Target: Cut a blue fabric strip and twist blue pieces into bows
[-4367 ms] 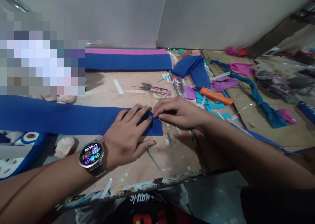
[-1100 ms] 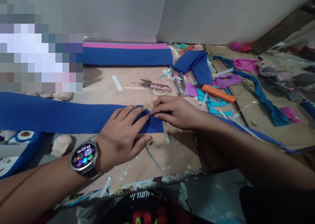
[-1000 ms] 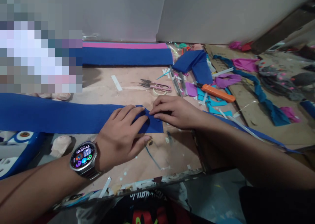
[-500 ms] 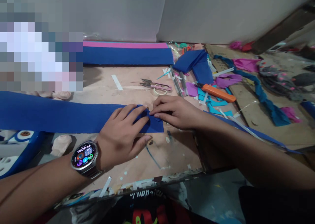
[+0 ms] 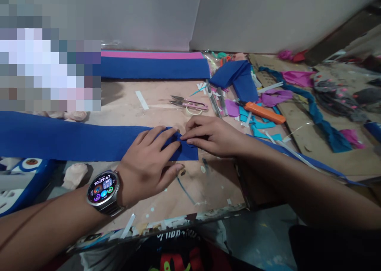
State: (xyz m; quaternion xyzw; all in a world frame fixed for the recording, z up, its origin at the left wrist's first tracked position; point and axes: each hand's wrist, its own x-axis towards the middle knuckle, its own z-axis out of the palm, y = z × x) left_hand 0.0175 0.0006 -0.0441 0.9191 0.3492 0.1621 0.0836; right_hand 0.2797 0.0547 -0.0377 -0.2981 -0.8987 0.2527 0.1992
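Note:
A long blue fabric strip [image 5: 74, 140] runs across the worktable from the left edge of the head view. My left hand [image 5: 150, 163] lies on it with the fingers spread, pressing it flat close to its right end. At that end my right hand [image 5: 210, 135] pinches a small fold of the fabric between thumb and fingertips, right beside the left fingers. The fingertips cover part of the fold. Beyond my hands lie thread snips [image 5: 190, 103] with pink handles and a pale tape ring [image 5: 193, 111].
Blue and pink strips [image 5: 154, 67] lie stacked at the back. Right of them is a folded blue cloth [image 5: 233, 77]. An orange-handled cutter [image 5: 262, 112] rests among turquoise scraps. Cardboard [image 5: 300, 124] carries more scraps. At left are a blue-and-white object [image 5: 38, 183] and a pale lump [image 5: 75, 175].
The pinched fold at the strip's right end looks slightly flatter. Both hands stay in nearly the same place.

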